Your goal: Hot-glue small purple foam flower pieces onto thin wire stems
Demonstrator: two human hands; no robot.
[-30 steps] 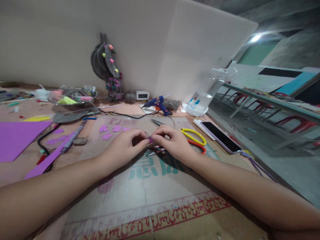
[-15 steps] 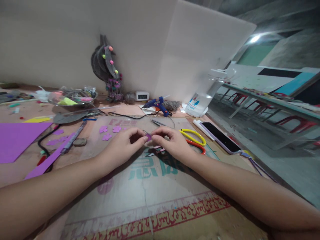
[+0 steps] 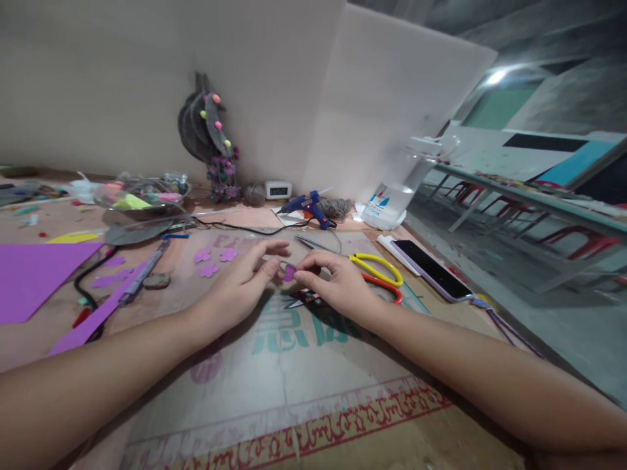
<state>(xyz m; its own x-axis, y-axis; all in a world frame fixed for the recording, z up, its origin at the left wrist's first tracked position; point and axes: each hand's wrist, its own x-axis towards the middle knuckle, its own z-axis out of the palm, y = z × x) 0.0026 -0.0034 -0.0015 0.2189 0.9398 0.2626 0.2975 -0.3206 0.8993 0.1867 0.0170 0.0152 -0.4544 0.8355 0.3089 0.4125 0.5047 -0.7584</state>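
Note:
My right hand [image 3: 337,277] pinches a small purple foam flower [image 3: 289,273] between thumb and fingertips. Close by on the left, my left hand [image 3: 245,277] has its fingers apart, the thumb near the flower's edge. A thin strand shows between the hands, too fine to make out. Under my right hand lies a small pair of scissors [image 3: 300,299], partly hidden. Beside that hand are larger scissors with yellow and orange handles [image 3: 379,266]. Several cut purple flowers [image 3: 209,269] lie left of my left hand.
A blue glue gun [image 3: 311,207] with a black cord stands at the back, near a small digital clock [image 3: 278,190]. A phone [image 3: 431,269] and a clear plastic jug [image 3: 389,199] are to the right. Purple foam sheet [image 3: 44,277] and a utility knife [image 3: 144,271] lie left.
My left fingers have opened and drawn back to the left from the purple flower. The flower stays in my right hand, shifted slightly left and more exposed.

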